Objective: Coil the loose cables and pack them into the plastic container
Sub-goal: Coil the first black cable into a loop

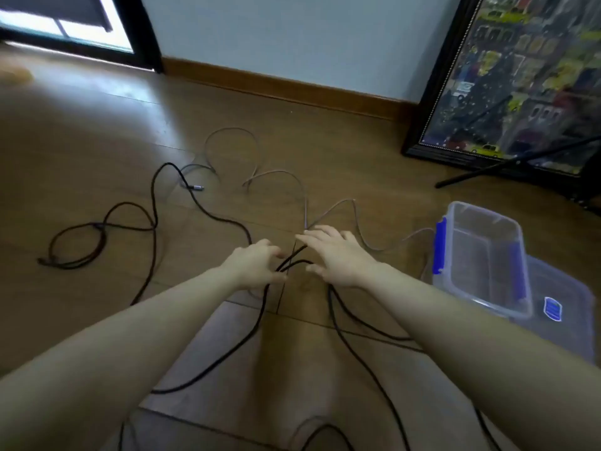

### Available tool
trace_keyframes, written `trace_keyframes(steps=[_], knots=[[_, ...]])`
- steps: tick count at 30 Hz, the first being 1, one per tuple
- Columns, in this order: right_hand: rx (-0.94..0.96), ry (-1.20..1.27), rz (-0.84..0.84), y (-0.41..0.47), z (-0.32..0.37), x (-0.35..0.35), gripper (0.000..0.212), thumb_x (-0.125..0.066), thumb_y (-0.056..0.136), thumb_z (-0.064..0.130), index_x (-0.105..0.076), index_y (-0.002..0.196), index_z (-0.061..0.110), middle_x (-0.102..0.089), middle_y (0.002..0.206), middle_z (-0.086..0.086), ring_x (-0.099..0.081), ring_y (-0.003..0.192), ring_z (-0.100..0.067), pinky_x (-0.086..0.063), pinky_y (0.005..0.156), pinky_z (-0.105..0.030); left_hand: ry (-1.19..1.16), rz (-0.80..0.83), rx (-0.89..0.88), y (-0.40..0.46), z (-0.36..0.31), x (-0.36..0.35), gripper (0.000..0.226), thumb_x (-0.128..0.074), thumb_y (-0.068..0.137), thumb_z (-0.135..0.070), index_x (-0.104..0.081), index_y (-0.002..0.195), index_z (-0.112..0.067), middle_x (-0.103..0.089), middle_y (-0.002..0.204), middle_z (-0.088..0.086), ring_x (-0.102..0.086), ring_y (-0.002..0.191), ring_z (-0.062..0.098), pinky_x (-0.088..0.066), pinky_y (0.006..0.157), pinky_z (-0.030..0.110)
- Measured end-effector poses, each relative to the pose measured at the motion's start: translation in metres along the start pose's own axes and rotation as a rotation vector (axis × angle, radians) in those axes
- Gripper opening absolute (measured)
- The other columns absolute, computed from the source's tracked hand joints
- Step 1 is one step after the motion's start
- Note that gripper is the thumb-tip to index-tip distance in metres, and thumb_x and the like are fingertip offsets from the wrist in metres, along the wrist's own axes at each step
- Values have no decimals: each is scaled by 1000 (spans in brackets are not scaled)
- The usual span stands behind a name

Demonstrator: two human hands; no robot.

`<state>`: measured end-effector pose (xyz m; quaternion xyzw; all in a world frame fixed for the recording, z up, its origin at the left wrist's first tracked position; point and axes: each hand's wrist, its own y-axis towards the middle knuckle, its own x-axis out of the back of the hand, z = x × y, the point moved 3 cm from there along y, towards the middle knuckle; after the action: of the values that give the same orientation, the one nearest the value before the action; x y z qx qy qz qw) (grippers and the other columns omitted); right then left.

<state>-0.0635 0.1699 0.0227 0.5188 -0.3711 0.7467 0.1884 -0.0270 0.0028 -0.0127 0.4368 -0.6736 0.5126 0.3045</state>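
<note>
The container (484, 258) sits on its lid (566, 307), right of both hands. Left of the container, cables (208, 209) sprawl across the floor (81, 151). A framed picture (520, 76) leans behind the container.

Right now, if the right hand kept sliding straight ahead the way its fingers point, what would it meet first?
Probably the grey cable, which loops on the floor just beyond the right hand; depth is uncertain.
</note>
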Motion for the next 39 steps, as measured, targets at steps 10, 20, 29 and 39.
trace_keyframes(steps=[10,20,29,39], knots=[[-14,-81,-134,-17,-6,-11,21,-43,103,28,-63,103,21,-48,100,3,-45,109,-22,-27,94,-39,-322,-48,-101,-5,-12,-18,23,-69,90,-43,-75,98,-23,-70,110,-3,-60,108,16,-47,99,40],[-321,86,-429,-166,-51,44,15,-47,101,23,-61,95,24,-57,100,2,-51,103,-19,-28,91,-36,-896,78,-156,-78,-75,2,21,-57,100,-24,-61,88,-7,-55,63,1,-51,55,16,-44,52,21],[-297,463,-366,-294,21,87,8,-56,97,37,-60,101,33,-57,82,22,-55,91,-8,-35,95,-34,-378,-249,-486,-180,-186,88,11,-70,91,-30,-70,84,-21,-64,76,-9,-57,75,11,-45,72,30],[-567,334,-731,-430,54,105,13,-60,95,23,-71,88,21,-62,71,5,-57,73,-19,-42,59,-32,-442,-92,-464,-265,-186,123,21,-69,90,-39,-71,93,-18,-66,75,3,-60,71,14,-50,75,31]])
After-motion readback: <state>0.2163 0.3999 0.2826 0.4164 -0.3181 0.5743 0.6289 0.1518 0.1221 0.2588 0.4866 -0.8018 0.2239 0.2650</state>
